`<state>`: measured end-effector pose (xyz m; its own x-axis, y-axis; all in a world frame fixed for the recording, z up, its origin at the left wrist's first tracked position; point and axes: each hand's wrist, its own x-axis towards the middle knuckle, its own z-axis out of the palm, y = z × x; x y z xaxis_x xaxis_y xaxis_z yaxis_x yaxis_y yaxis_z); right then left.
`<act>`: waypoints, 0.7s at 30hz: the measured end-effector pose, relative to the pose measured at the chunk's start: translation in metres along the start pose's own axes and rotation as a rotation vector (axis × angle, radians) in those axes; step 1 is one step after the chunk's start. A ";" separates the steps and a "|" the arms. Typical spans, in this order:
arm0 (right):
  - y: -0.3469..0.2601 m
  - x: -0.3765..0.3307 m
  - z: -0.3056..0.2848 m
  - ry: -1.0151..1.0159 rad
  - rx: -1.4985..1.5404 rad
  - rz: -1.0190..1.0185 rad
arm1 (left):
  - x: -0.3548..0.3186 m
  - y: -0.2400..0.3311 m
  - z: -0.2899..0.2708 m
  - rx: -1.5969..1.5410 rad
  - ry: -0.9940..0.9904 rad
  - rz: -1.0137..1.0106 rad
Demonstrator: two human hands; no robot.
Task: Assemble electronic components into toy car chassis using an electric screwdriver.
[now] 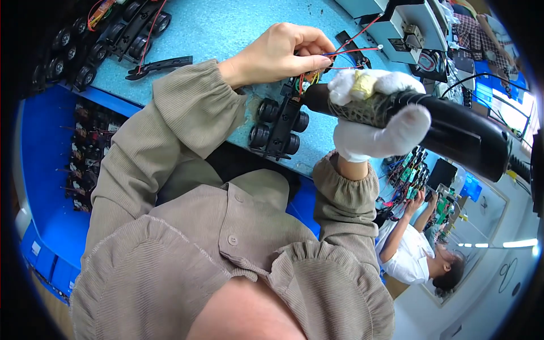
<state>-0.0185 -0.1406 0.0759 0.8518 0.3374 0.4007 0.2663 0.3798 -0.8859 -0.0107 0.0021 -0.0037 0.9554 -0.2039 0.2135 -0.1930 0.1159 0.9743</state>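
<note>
A black toy vehicle chassis (280, 127) with several black wheels lies on the blue table before me. At its far end is a small green circuit board (306, 79) with thin wires. Bare, my left hand (275, 54) is closed, thumb and forefinger pinching red and blue wires (335, 54) just above the board. My right hand (362, 139) wears a white glove, with yellow wrapping on one finger. It grips a black electric screwdriver (464, 127), held almost level, its front end pointing left at the board. The screwdriver's tip is hard to make out.
More wheeled chassis (136, 34) and a black plastic strip (161, 66) lie at the far left. A blue bin (42, 136) holds dark parts. A white box-shaped device (396, 25) stands far right. A co-worker (413, 249) sits at right near wired circuit boards (409, 180).
</note>
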 end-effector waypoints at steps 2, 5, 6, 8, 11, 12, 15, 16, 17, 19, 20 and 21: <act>0.001 0.004 0.002 -0.053 -0.029 0.019 | -0.001 0.003 0.000 -0.005 0.001 -0.001; 0.000 0.007 0.006 -0.152 -0.086 0.056 | -0.003 0.006 -0.001 -0.056 0.039 0.066; -0.001 0.008 0.009 -0.123 -0.135 0.064 | -0.004 0.009 -0.001 -0.058 0.041 0.064; -0.002 0.008 0.011 -0.064 -0.233 0.079 | -0.010 0.018 -0.001 -0.093 0.063 0.005; 0.001 0.008 0.008 -0.098 -0.001 0.128 | -0.017 0.025 -0.001 -0.134 0.110 -0.085; 0.003 0.007 0.007 -0.114 0.115 0.149 | -0.020 0.026 -0.001 -0.155 0.145 -0.142; 0.002 0.006 0.003 -0.145 0.107 0.139 | -0.029 0.025 0.005 -0.231 0.231 -0.227; 0.002 0.005 0.002 -0.163 0.100 0.121 | -0.031 0.022 0.007 -0.283 0.279 -0.247; -0.003 0.004 -0.002 -0.180 0.092 0.102 | -0.032 0.021 0.008 -0.334 0.327 -0.265; -0.003 0.001 -0.008 -0.219 0.074 0.063 | -0.033 0.017 0.015 -0.364 0.353 -0.270; -0.001 0.000 -0.009 -0.240 0.066 0.042 | -0.034 0.016 0.018 -0.395 0.389 -0.286; -0.003 0.007 -0.011 -0.247 0.062 0.029 | -0.035 0.016 0.022 -0.428 0.429 -0.303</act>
<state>-0.0085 -0.1488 0.0784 0.7207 0.5464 0.4267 0.2082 0.4166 -0.8849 -0.0519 -0.0099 0.0062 0.9744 0.1060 -0.1981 0.1184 0.5070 0.8538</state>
